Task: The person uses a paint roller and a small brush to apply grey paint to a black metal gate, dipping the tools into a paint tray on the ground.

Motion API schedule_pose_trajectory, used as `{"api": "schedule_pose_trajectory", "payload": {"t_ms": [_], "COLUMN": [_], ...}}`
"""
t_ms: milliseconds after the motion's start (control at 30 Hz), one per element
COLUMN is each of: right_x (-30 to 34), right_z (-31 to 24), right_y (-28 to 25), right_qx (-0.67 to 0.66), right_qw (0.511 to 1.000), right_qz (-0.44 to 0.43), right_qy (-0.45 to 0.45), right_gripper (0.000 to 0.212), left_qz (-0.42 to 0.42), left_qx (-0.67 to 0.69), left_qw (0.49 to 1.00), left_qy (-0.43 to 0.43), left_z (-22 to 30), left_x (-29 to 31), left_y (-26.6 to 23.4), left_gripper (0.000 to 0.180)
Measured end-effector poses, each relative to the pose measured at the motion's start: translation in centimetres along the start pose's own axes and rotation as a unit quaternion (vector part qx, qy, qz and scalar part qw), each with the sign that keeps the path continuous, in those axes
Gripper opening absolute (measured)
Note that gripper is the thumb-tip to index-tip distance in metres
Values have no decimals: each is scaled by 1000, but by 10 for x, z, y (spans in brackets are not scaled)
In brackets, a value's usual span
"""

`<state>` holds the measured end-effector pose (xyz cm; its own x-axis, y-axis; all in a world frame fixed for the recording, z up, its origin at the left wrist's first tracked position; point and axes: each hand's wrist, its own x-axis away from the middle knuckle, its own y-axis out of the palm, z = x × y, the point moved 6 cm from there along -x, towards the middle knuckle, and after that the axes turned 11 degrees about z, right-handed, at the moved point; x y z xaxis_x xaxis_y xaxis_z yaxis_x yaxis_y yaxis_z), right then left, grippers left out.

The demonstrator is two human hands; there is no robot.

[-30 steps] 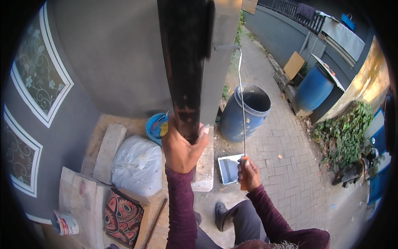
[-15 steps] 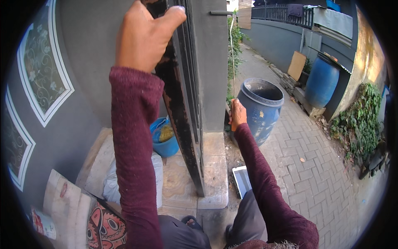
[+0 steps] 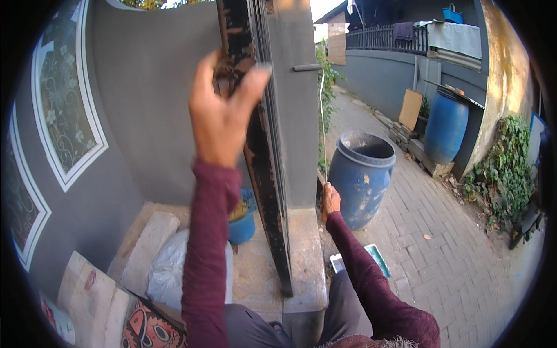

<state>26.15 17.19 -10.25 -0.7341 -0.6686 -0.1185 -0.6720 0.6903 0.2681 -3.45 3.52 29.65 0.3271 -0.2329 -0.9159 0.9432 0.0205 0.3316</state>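
Observation:
My left hand (image 3: 223, 110) is raised at the edge of a black, rust-worn metal gate (image 3: 258, 156). Its fingers and thumb are apart on either side of the gate edge, the thumb slightly blurred; whether they touch the metal is unclear. Lower down, my right hand (image 3: 331, 200) is closed round the handle of a long paint roller, mostly hidden by the fingers. The roller's thin pale rod (image 3: 323, 116) runs upward to its dark grey sleeve (image 3: 306, 68), which lies against the grey pillar (image 3: 295, 133). By my right leg, a paint tray (image 3: 380, 262) is partly covered by my forearm.
A blue barrel (image 3: 362, 180) stands just beyond my right hand on the paved lane (image 3: 429, 226). Another blue barrel (image 3: 447, 127) is farther right, near hanging plants (image 3: 499, 168). Left of the gate are a blue bucket (image 3: 242, 227) and a white sack (image 3: 168, 269).
My left hand has loosened from its grip on the gate and sits lower. My right hand is lower too, with the roller sleeve lower in view. More of the paint tray shows.

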Motion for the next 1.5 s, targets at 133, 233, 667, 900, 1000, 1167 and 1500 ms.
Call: {"api": "schedule_pose_trajectory", "payload": {"t_ms": [133, 233, 667, 900, 1000, 1167, 1500], "right_x": [-24, -37, -91, -97, -95, -86, -73], "right_z": [-41, -78, -190, -209, -189, -130, -115], "right_y": [25, 51, 106, 120, 115, 86, 63], "right_qx": [7, -5, -11, -20, -10, -18, 44], "right_qw": [999, 999, 998, 998, 999, 995, 986], "right_qz": [-10, -22, -24, -30, -29, -25, -32], "right_qy": [-30, -29, -59, -51, -39, -90, -160], "right_gripper": [42, 42, 49, 48, 47, 45, 47], "left_qz": [70, 32, -1, -14, -19, -31, -49], "left_qx": [123, 139, 197, 192, 177, 158, 151], "left_qw": [983, 970, 947, 944, 948, 953, 942], "left_qy": [-115, -199, -255, -267, -265, -258, -296], "left_z": [-14, -19, -33, -32, -32, -28, -33], "left_x": [43, 52, 59, 61, 62, 61, 68], "left_y": [-6, -7, -2, -1, 0, 2, 0], "left_gripper": [59, 60, 46, 36, 31, 34, 42]}}
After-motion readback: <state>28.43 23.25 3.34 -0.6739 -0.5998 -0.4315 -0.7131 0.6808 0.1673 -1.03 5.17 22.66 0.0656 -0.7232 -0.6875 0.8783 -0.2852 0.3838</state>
